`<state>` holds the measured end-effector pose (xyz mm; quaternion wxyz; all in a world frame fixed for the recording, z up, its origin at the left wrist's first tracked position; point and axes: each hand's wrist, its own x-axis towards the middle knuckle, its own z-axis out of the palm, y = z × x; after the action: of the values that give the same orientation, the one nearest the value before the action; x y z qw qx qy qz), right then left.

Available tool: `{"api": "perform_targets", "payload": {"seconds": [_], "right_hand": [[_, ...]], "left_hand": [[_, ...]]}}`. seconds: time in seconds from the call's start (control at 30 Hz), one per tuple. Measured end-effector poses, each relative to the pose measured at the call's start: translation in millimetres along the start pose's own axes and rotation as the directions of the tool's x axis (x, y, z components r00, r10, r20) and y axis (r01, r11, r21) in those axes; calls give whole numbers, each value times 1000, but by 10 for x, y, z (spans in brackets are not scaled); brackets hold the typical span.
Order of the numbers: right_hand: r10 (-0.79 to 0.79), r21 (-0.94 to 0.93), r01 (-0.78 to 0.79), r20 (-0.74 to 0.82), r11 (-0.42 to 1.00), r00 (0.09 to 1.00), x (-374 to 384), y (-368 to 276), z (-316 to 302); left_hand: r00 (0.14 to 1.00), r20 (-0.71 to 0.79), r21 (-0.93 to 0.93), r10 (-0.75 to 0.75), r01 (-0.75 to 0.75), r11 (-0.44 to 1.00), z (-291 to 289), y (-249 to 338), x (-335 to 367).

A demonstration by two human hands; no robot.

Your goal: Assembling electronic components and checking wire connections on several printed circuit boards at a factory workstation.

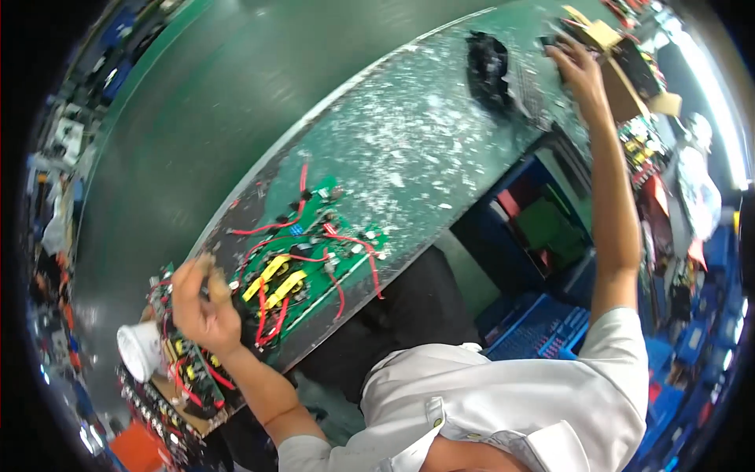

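At the left, my left hand (206, 307) is raised beside the green circuit board (318, 287), blurred by motion. Its fingers are loosely bent with the thumb apart, and I see nothing held in them. Red wires (370, 256), yellow-wrapped parts (285, 289) and small components stand on the board, which lies on the bench. My right arm stretches to the far right. There my right hand (580, 72) has its fingers closed on a small black part (548, 42), too small to name, beside an open cardboard box (621, 86).
A crumpled black plastic bag (489, 67) lies on the worn green bench (393, 149). More wired boards (193, 374) and a white tub (140, 352) are at the left. Below the bench edge stand a dark blue bin (503, 228) and a blue crate (535, 330).
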<state>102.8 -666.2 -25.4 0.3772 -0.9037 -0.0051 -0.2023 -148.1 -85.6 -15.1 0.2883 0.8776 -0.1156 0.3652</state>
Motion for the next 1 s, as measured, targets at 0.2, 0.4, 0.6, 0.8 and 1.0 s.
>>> {"api": "perform_targets", "payload": {"seconds": [0.2, 0.4, 0.6, 0.8, 1.0], "right_hand": [[76, 794, -502, 509, 342, 857, -1219, -1223, 359], [-262, 707, -705, 670, -59, 694, -2042, -2028, 940], [-338, 611, -779, 710, -139, 617, -2685, -2707, 1355], [-336, 612, -784, 720, -108, 608, -2927, -2778, 1438], [-328, 667, -726, 733, 171, 596, -2648, -2099, 1222]], "left_hand": [[997, 36, -82, -64, 66, 994, -36, 127, -50], [980, 35, -279, -194, 196, 940, 50, 440, -83], [780, 245, -891, -576, 415, 183, 403, 1044, -649], [696, 255, -845, -671, 498, 194, 446, 1208, -825], [728, 426, -826, -537, 556, 99, 479, 1077, -859]]}}
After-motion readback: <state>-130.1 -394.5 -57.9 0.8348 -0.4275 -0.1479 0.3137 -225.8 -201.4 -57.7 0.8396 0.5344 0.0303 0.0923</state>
